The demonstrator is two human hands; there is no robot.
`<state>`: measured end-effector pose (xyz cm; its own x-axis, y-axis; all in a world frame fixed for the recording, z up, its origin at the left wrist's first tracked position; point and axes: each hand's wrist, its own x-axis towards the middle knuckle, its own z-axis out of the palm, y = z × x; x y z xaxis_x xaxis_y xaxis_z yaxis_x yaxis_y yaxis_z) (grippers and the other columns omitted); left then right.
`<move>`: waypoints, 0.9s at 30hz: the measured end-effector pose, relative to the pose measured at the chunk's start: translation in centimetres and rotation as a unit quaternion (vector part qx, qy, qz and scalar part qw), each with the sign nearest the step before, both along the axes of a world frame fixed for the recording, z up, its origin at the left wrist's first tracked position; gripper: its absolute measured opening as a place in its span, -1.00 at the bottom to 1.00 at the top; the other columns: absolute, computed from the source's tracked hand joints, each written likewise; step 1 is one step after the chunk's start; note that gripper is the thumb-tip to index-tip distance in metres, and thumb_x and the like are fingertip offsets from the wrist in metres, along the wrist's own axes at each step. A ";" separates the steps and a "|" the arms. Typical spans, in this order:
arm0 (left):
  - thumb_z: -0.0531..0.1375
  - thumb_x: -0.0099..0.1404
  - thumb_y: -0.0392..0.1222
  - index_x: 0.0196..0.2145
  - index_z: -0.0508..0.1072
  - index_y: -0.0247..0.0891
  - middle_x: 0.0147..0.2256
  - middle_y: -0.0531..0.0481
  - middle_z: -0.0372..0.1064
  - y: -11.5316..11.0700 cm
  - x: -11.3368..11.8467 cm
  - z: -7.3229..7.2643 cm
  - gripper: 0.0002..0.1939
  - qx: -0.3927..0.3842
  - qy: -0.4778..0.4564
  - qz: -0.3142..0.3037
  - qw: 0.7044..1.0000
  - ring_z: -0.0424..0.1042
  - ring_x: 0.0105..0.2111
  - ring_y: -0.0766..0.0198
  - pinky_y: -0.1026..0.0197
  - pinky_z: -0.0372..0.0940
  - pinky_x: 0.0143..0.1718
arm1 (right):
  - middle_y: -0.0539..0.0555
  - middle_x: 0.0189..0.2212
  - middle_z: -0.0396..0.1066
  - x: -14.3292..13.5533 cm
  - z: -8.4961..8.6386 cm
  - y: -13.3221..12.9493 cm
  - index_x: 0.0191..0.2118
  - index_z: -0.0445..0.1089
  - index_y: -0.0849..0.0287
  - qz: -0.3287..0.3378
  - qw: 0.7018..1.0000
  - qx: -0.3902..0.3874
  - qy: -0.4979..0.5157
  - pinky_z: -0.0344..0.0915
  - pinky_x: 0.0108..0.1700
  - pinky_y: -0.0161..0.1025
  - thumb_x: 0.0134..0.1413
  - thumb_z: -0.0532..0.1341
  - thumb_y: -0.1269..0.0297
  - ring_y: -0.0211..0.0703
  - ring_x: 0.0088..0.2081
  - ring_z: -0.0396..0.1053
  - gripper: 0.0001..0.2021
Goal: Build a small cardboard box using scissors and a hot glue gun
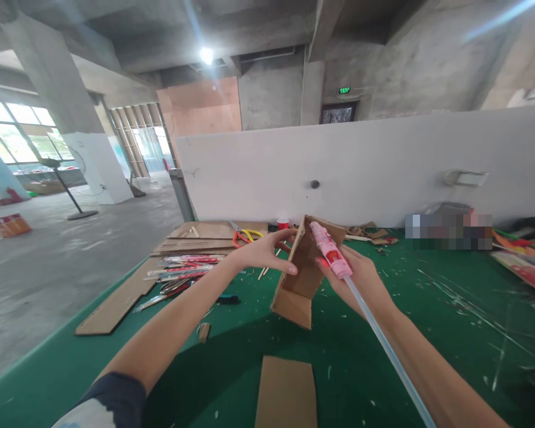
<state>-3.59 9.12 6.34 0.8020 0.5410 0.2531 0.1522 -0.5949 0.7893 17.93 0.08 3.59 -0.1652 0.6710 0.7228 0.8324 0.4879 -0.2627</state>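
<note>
My left hand (274,252) grips the left wall of an open cardboard box (307,264), thumb inside and fingers behind. The box is tilted above the green table. Wrapped around a pink hot glue gun (331,252), my right hand (354,273) holds it at the box's right side, with the gun's front end near the upper inner corner. A long translucent glue stick (386,351) runs out of its back end toward me. Whether glue is coming out is hidden. Below the box, a flat cardboard piece (286,392) lies at the table's near edge.
Pliers with yellow and red handles (247,235), packaged sticks (185,266), scissors (173,286) and cardboard sheets (120,297) lie on the left. A red cup (283,224) stands at the back, by the white partition (258,172). Cardboard scraps (372,233) are behind right.
</note>
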 end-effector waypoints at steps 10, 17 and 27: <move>0.40 -0.05 -0.06 0.25 0.08 -0.12 0.19 -0.26 0.10 0.6 -0.2 -0.6 -0.04 0.001 -0.010 0.003 1.000 0.32 0.02 -0.05 0.04 0.32 -0.11 | 0.06 -0.51 0.34 0.7 -1.6 0.9 -0.45 0.28 0.16 0.037 0.999 -0.005 -0.003 0.15 -0.42 -0.30 0.16 0.12 0.14 -0.20 -0.48 0.29 -0.76; 0.40 -0.07 -0.01 0.25 0.09 -0.12 0.22 -0.27 0.06 1.2 -0.3 -1.0 -0.03 -0.008 -0.014 0.001 1.000 0.32 0.02 -0.05 0.06 0.33 -0.14 | 0.03 -0.51 0.32 0.9 -2.7 1.4 -0.48 0.23 0.14 0.031 0.998 -0.032 -0.037 0.12 -0.43 -0.30 0.15 0.13 0.20 -0.22 -0.50 0.27 -0.79; 0.40 -0.06 -0.03 0.23 0.11 -0.15 0.22 -0.25 0.07 0.7 -0.2 -0.6 -0.06 0.005 -0.009 -0.006 1.000 0.29 0.06 -0.05 0.04 0.29 -0.06 | 0.06 -0.42 0.30 0.4 -1.8 0.9 -0.39 0.22 0.15 0.035 0.999 0.029 0.004 0.18 -0.35 -0.29 0.14 0.15 0.26 -0.18 -0.39 0.30 -0.88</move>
